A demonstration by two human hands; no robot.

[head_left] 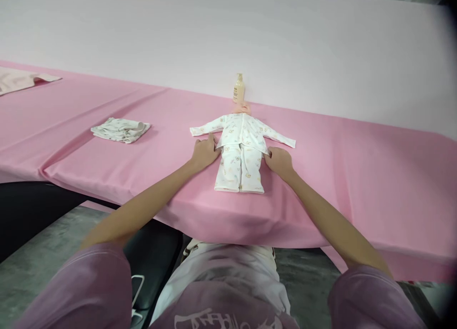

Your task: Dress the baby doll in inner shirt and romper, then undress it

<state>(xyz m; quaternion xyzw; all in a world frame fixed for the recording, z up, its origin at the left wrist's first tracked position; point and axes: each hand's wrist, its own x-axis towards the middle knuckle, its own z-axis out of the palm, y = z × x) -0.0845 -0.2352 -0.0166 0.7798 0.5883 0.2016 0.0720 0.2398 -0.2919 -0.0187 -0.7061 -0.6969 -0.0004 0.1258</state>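
A small white printed baby top (243,130) lies spread flat on the pink table cover (339,167), sleeves out to both sides. Matching white baby trousers (240,169) lie below it, legs toward me. My left hand (204,151) rests at the left hem of the top, fingers bent and touching the cloth. On the other side, my right hand (279,160) pinches the top's right hem where it meets the trousers. A folded pink cloth (242,108) sits at the collar.
A cream pump bottle (239,88) stands just behind the clothes. A folded pale garment (120,129) lies to the left, and another pink cloth (21,79) at the far left edge. The table's front edge drops off near my lap.
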